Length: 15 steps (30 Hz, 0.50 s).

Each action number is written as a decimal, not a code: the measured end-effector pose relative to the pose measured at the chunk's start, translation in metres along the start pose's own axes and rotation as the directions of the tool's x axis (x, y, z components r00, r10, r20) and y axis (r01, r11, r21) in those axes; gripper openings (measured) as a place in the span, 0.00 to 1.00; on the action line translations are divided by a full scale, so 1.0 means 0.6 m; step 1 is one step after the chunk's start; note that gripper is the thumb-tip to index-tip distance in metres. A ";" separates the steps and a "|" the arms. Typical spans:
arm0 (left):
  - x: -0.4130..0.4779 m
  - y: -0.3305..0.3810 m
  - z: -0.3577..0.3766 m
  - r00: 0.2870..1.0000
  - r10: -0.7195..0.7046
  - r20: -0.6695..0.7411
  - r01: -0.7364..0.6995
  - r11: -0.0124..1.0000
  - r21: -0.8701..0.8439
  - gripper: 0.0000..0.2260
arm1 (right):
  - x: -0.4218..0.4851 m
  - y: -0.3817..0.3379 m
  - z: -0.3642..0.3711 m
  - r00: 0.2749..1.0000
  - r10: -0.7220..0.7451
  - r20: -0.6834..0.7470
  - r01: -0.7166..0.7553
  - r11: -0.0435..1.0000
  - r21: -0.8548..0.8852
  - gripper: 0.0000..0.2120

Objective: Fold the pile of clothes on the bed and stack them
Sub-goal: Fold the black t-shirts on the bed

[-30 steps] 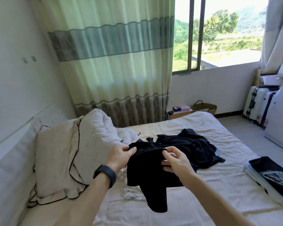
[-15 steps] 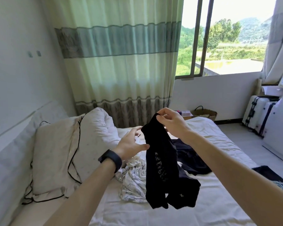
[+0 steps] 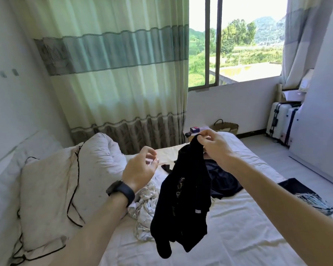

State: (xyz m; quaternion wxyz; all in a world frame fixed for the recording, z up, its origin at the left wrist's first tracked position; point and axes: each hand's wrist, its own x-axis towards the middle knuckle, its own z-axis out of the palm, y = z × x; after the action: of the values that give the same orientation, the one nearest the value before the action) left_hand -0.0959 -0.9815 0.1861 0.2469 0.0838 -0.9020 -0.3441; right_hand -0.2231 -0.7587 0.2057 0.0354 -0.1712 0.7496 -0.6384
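Since a second ago you have let go with your left hand (image 3: 140, 167) and raised the black garment (image 3: 183, 198) clear of the bed (image 3: 238, 237) with your right hand (image 3: 214, 150) alone. Earlier, both hands held it bunched low over the sheet.

At your far left, two pale pillows (image 3: 52, 189) trimmed with black piping lean against the wall. Your left hand, with a black watch (image 3: 121, 191) on the wrist, hovers just left of the garment without touching it; its fingers are loosely curled and hold nothing. Below that wrist a crumpled white garment (image 3: 144, 210) lies on the sheet.

The black garment hangs in the air in front of you, over the middle of the bed. Its long axis runs nearly straight up and down, leaning slightly so the top sits to the right of the bottom. The top end points up into your right hand and the loose lower end points down toward the near edge of the bed. A small white tag shows low on its right side. Your right thumb and fingertips are pinched on its topmost edge.

Behind it, further right, a dark garment (image 3: 225, 181) lies spread on the sheet. A folded stack (image 3: 304, 194) with a dark printed piece on top rests at the right edge of the bed, well apart from the hanging garment.
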 end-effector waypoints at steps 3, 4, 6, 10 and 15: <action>-0.052 0.010 0.065 0.900 0.427 -0.090 -0.388 0.877 0.284 0.17 | -0.004 -0.007 0.018 0.997 0.053 0.050 -0.056 0.997 0.054 0.06; -0.073 0.015 0.092 0.785 0.619 0.002 -0.561 0.710 0.427 0.17 | -0.005 -0.013 0.025 0.997 0.054 0.060 -0.057 0.997 0.044 0.05; -0.109 0.019 0.142 0.483 0.809 0.334 -0.807 0.262 0.530 0.14 | -0.008 -0.021 0.035 0.996 0.046 0.075 -0.047 0.999 0.012 0.05; -0.106 0.046 0.183 0.418 0.663 0.621 -0.819 -0.021 0.574 0.14 | -0.026 -0.025 0.031 0.994 0.018 0.106 -0.008 0.995 -0.097 0.06; -0.041 0.106 0.176 0.517 0.477 0.711 -0.843 0.141 0.518 0.07 | -0.040 -0.018 -0.015 0.992 0.092 0.085 -0.087 0.995 -0.055 0.04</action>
State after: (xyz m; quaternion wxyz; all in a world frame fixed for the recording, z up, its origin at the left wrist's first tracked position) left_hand -0.1268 -0.8645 0.1511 0.1219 -0.2958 -0.9076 0.2720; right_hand -0.2005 -0.7446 0.2139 0.0923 -0.1661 0.7704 -0.6086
